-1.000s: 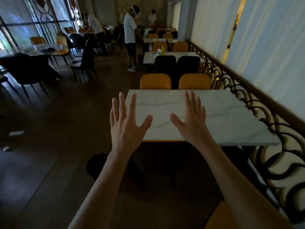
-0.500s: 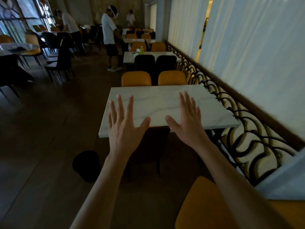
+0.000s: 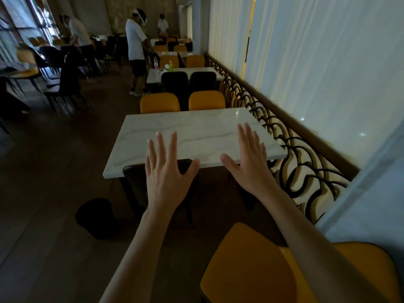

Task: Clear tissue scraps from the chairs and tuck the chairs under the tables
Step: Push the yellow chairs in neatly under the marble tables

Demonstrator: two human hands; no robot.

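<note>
The white marble-patterned rectangular table (image 3: 196, 136) stood beside the dark curled-iron railing (image 3: 301, 162), its long axis running across the view from the aisle toward the railing. Two orange padded chairs (image 3: 160, 103) at its far side sat pushed in, backs close against the far edge, facing the camera. At the near side, a black upholstered chair (image 3: 135, 182) also stood tucked under the near edge, its back upright and parallel to the table's long side, its seat pointing away under the top. So this table looked finished, as far as could be judged; no tissue scraps showed on any seat here, though the dim light hid much.

Still to be done, apparently, was the orange padded chair at the bottom of the view (image 3: 251, 267), just beneath the right forearm; its table was out of view, so whether it was tucked could not be told.

The left hand (image 3: 166, 173) and right hand (image 3: 247, 165) hovered palm-down with fingers straight and spread, holding nothing, over the table's near edge. A small dark round bin (image 3: 96, 217) stood on the floor left of the black chair.
</note>
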